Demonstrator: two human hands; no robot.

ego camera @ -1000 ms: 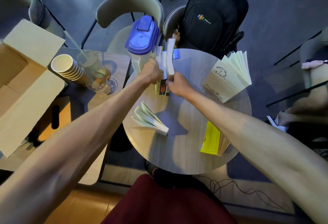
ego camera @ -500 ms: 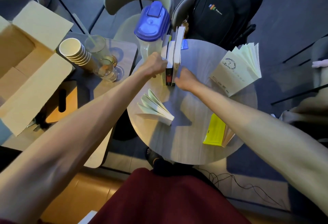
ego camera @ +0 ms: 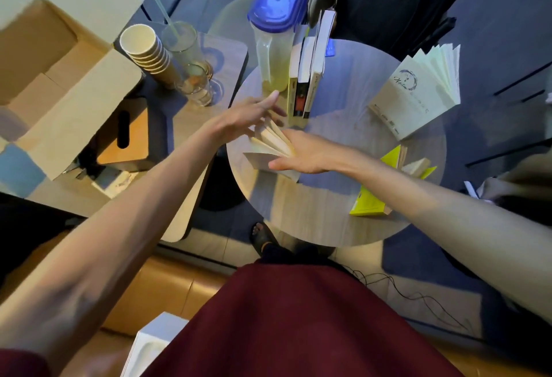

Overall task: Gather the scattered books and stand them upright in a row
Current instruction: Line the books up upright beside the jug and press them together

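Three books (ego camera: 304, 78) upright at top centre of desk (ego camera: 313, 215). Both hands, left hand (ego camera: 248, 114) and right hand (ego camera: 310, 152), spread over splayed book (ego camera: 268, 149); two more remain.

round table (ego camera: 313, 215), books (ego camera: 304, 78), pitcher (ego camera: 273, 48)

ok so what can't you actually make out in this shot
All in the head view:
- Fanned book: near side and cover covered by the right hand and left hand; grip unclear.
- Upright books: spine titles too small.
- Yellow book: partly hidden by the right forearm.
- Backpack: cut off at top edge.
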